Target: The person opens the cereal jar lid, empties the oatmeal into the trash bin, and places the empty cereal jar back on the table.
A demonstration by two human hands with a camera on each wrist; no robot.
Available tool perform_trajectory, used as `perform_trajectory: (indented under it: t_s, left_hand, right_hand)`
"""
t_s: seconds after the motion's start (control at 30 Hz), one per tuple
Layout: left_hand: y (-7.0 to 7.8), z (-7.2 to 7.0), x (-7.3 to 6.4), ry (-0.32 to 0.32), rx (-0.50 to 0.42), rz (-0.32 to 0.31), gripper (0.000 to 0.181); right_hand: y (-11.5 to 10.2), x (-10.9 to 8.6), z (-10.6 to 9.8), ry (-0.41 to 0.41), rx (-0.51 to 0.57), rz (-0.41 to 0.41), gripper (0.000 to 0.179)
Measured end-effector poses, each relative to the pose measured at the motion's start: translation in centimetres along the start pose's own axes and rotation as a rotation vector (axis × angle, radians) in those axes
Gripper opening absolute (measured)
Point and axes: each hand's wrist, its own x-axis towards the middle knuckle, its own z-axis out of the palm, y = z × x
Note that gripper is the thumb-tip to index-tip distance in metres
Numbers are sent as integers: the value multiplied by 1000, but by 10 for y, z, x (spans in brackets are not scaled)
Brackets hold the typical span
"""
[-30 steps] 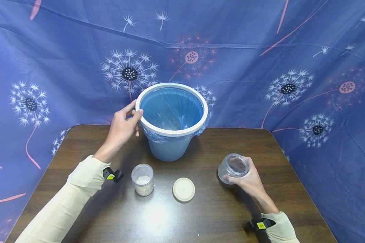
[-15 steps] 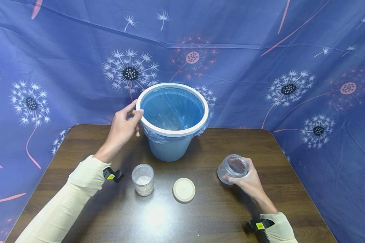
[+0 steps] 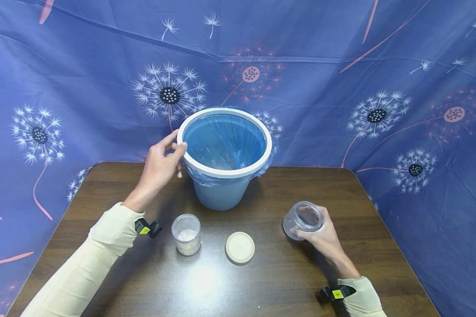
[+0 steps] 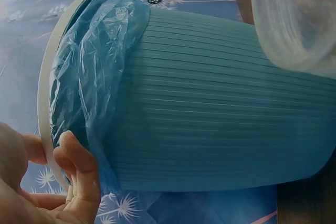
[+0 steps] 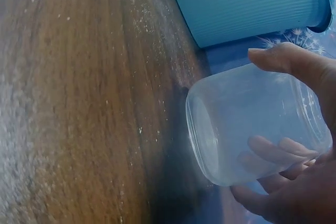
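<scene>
Near the back of the table, my left hand [image 3: 158,163] pinches the white rim ring [image 3: 224,173] of a blue trash bin [image 3: 220,193]. The left wrist view shows the thumb and fingertips on either side of that rim, beside the folded edge of the blue bag [image 4: 107,45]. On the right, my right hand [image 3: 328,235] grips a clear jar [image 3: 290,223] around its side, thumb nearest me. No lid is on this jar, and nothing shows inside it. Its base [image 5: 202,135] is close to the tabletop; whether it touches I cannot tell.
An uncovered clear jar [image 3: 186,235], partly filled with white grains, stands front left of the bin. To its right a cream lid [image 3: 239,248] lies flat on the brown table [image 3: 273,273]. Small white specks dot the wood. A patterned blue cloth [image 3: 313,88] hangs behind.
</scene>
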Motion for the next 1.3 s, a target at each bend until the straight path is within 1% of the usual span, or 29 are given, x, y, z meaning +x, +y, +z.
perform_trajectory:
  t_s: [0.13,0.2,0.33,0.4,0.47,0.53,0.63,0.73,0.77,0.83,0.93,1.03,1.1,1.2,1.3]
  left_hand:
    - [-1,-2,0,3,77,4,61]
    - [-1,-2,0,9,145,14,62]
    - [-1,-1,1,45,296,45,61]
    - [0,-1,0,65,359,53,61]
    - [0,0,1,78,412,52,61]
    - [1,0,0,81,453,45,62]
    - [3,0,1,80,495,34,63]
    - [3,-2,1,75,510,31,64]
    - [3,-2,1,73,511,31,64]
    - [3,-2,2,68,509,30,64]
    - [3,-2,2,62,500,30,64]
    - [2,-2,2,57,491,32,65]
    - [2,-3,2,54,486,35,65]
    - [1,-3,2,52,481,40,65]
    - [1,-4,3,50,478,43,65]
  right_hand:
    - [-2,0,-2,-24,-3,-9,89]
    - [-3,-1,-3,-39,-12,-10,90]
    - [-6,-6,-7,-51,-41,-10,95]
    - [-11,-8,-10,-47,-43,-40,98]
    - [-19,-10,-13,-30,-63,-90,101]
    - [-31,-12,-16,5,-83,-161,102]
    - [-52,-13,-14,98,-114,-265,99]
    - [-71,-14,-4,175,-88,-370,94]
    - [-76,-14,0,188,-67,-407,92]
    - [-84,-15,10,186,-21,-466,90]
    - [-92,-16,26,152,32,-508,85]
    - [-98,-18,43,90,46,-503,81]
    - [-100,-19,55,33,49,-493,78]
    - [-101,-20,74,-74,32,-473,76]
    - [-101,-18,95,-181,4,-476,77]
